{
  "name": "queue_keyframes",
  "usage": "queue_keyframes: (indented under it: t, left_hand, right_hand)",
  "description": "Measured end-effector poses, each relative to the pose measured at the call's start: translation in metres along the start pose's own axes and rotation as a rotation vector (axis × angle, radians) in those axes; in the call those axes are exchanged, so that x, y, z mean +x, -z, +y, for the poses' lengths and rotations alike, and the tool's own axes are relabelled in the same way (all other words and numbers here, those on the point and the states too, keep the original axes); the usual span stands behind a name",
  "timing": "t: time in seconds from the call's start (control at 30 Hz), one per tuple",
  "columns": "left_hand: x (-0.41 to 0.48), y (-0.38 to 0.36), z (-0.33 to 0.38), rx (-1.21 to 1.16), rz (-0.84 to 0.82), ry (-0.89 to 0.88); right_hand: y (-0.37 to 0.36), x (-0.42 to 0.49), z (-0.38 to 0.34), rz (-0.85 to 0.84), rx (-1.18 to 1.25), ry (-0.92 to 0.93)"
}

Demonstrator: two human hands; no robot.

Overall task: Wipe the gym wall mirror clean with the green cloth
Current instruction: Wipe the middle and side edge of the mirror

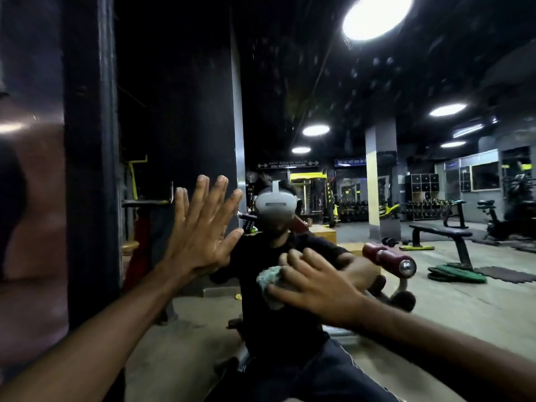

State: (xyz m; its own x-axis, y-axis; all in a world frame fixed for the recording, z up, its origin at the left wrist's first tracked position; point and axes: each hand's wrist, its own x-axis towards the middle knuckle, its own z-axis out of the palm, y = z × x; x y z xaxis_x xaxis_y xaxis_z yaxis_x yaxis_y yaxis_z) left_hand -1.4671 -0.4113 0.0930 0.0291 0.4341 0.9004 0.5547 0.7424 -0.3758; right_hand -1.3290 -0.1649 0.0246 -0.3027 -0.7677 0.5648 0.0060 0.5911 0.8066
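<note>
Head view, gym wall mirror [319, 82] w/ smudges across upper glass. Shows left hand [200, 230] raised at mirror's left edge, fingers straight & spread wide, palm facing away, holding nothing; contact w/ surface not clear. Shows right hand [313, 288] lower & to the right, fingers curled over green cloth [268, 278], bunched cloth gripped & held against glass, approx. at chest level of reflected person [278, 329] in grey headset [274, 208]. Reflects, further back, black bench [443, 233], red roller pads [388, 256], round ceiling lights [377, 15]. Dark pillar [90, 140] well left of mirror.
</note>
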Motion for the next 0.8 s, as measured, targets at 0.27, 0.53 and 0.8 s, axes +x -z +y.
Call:
queue_keyframes:
  t: [0.27, 0.53, 0.8]
  left_hand:
    - [-0.001, -0.004, -0.015, -0.041, 0.032, -0.072]
    - [-0.017, 0.0, -0.05, -0.029, 0.028, -0.071]
    - [-0.024, -0.001, -0.061, -0.017, 0.014, -0.124]
  right_hand:
    - [0.005, 0.067, 0.076, 0.244, -0.01, -0.651]
    - [0.004, 0.108, 0.076, 0.121, -0.079, -0.529]
    - [-0.01, 0.091, -0.002, 0.053, 0.022, -0.279]
